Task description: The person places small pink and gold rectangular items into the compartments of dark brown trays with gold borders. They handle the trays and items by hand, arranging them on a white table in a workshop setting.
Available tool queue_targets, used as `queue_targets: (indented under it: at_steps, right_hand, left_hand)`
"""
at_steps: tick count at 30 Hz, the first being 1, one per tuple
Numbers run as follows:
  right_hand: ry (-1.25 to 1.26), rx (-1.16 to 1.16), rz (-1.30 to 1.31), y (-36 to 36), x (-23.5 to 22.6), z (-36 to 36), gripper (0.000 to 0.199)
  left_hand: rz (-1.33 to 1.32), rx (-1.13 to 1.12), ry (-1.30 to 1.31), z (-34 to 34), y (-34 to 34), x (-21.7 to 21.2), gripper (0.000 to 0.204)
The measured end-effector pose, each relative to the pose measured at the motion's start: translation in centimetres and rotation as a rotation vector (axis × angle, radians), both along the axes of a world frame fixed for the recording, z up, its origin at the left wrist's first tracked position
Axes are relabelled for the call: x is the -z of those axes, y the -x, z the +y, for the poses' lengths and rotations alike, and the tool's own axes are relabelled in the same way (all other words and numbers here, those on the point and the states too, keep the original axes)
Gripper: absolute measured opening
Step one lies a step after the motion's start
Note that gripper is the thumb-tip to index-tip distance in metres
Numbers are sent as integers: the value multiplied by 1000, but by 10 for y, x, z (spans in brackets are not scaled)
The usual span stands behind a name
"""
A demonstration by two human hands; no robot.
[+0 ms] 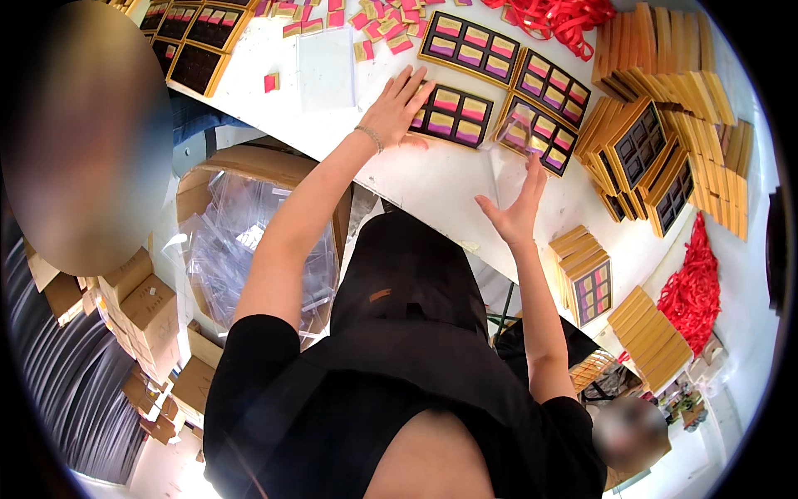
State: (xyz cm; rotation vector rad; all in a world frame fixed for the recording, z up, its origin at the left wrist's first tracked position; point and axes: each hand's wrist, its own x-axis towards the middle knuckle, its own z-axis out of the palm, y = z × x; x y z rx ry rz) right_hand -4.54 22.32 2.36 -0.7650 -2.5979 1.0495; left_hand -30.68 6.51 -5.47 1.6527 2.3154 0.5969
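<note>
White table (440,185), filled trays (470,48). Left hand (395,115), fingers slightly spread, lies at the edge of the near tray (454,115); right hand (519,214), thumb wide apart, beside clear plastic (517,129) over the next tray (559,143), contact unclear. Light, even pressure probably suits.

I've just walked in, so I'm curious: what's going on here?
A person is working at a white table. The left hand lies over the left end of a black tray of pink, gold and purple pieces. The right hand is at the near edge of a second filled tray, by something clear; whether it holds that is hard to tell. Loose pieces lie farther back, near red ribbon.
</note>
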Motion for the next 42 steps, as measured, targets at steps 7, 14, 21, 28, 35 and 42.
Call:
queue_targets:
  at_steps: [7,14,21,28,35,42]
  right_hand:
    - [-271,-378,9,26,11,-32,116]
    - [-355,-535,-164,63,28,-57,110]
    - [-353,-593,-160,72,32,-60,102]
    - [-408,-566,-131,72,29,-58,103]
    - [-414,-585,-244,76,30,-55,103]
    - [-417,-466,-300,5,49,-49,106]
  left_hand:
    - [-146,-100,7,-84,-49,-17,127]
    - [-1413,-896,-743,-112,-80,2,74]
    - [-903,-1051,-419,-79,-88,-9,43]
    - [-865,-1093,-385,-71,-82,-15,35]
    - [-856,-1114,-394,-71,-80,-3,35]
    - [-199,-689,-127,-80,-29,-28,46]
